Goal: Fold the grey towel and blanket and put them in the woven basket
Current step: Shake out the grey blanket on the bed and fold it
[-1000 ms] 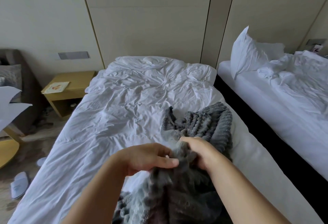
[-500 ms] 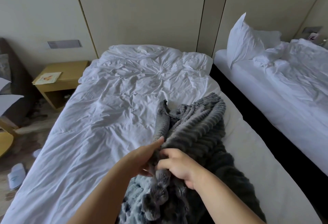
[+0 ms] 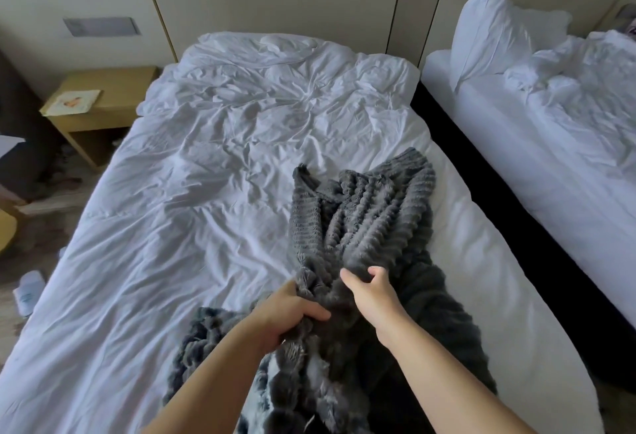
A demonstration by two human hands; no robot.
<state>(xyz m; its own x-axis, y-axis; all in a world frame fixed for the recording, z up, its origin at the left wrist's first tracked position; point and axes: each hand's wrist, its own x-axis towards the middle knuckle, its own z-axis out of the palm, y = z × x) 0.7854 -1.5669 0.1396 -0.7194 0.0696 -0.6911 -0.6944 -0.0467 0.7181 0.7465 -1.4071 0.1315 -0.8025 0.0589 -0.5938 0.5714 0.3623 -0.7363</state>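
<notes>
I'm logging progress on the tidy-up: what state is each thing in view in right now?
grey blanket: unfolded, bunched on the bed.
left hand: grips the blanket's near bunch.
right hand: grips a fold of the blanket.
white duvet: spread over the bed, rumpled.
pillow: propped upright on the other bed.
booklet: lying flat on the nightstand.

The left half of the bed [image 3: 192, 227] is wide, flat white cover, with room for a hand to pass. The grey blanket [image 3: 371, 220] is heaped on the right half, in the way. Just past it a dark gap [image 3: 499, 199] parts this bed from the next bed [image 3: 568, 158].
</notes>
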